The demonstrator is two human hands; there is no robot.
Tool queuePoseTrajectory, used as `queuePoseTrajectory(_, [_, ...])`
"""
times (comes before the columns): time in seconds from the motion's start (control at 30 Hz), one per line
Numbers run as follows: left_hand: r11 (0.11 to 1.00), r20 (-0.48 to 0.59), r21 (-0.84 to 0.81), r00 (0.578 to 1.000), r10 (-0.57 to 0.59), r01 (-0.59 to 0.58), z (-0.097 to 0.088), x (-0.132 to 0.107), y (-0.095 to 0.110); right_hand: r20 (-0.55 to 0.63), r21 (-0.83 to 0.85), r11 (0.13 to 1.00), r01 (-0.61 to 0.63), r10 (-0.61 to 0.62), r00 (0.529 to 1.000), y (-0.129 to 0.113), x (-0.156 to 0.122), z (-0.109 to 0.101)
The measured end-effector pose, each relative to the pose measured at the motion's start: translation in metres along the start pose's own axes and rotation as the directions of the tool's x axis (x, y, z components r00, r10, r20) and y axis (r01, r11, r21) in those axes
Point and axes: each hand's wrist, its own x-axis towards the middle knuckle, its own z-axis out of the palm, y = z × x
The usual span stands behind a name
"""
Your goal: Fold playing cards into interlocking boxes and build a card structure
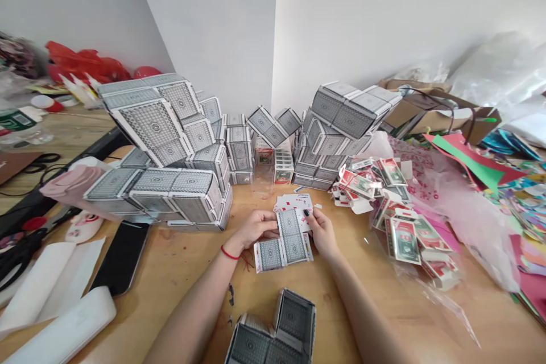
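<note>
Patterned grey-backed playing cards (293, 239) are between my hands above the wooden table, partly joined in an angled shape. My left hand (256, 228) pinches their left edge; a red string bracelet is on that wrist. With its dark-nailed thumb, my right hand (323, 232) grips the upper right side of the cards. Several face-up cards (294, 200) lie just beyond my fingers. Nearer to me, between my forearms, sits an L-shaped block folded from cards (294, 318). What the fingertips do beneath the cards is hidden.
Stacked card blocks (191, 193) rise at the left, with another stack (333, 142) at the right. Opened card boxes (403, 239) pile up at the right beside plastic wrapping (478, 250). A black phone (121, 259), a white roll (72, 324) and scissors (19, 256) lie left.
</note>
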Motion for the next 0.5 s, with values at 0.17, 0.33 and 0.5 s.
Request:
queuePoseTrajectory(0.17, [1.000,-0.020,-0.003,1.000,0.008,-0.008,-0.0007,0.0002,-0.0007,-0.022,-0.011,1.000,0.001,-0.002,1.000,0.0005,0.0017,-0.0015])
queuePoseTrajectory(0.33, [1.000,-0.039,0.008,0.999,0.013,-0.013,0.0010,0.0007,-0.0018,0.017,-0.083,0.997,0.007,-0.006,1.000,-0.0001,0.0001,-0.0006])
queuePoseTrajectory(0.5, [1.000,-0.044,0.029,0.999,0.011,-0.010,0.0023,0.0013,-0.0029,0.055,-0.150,0.989,-0.002,0.010,0.998,0.0007,-0.0008,0.0013])
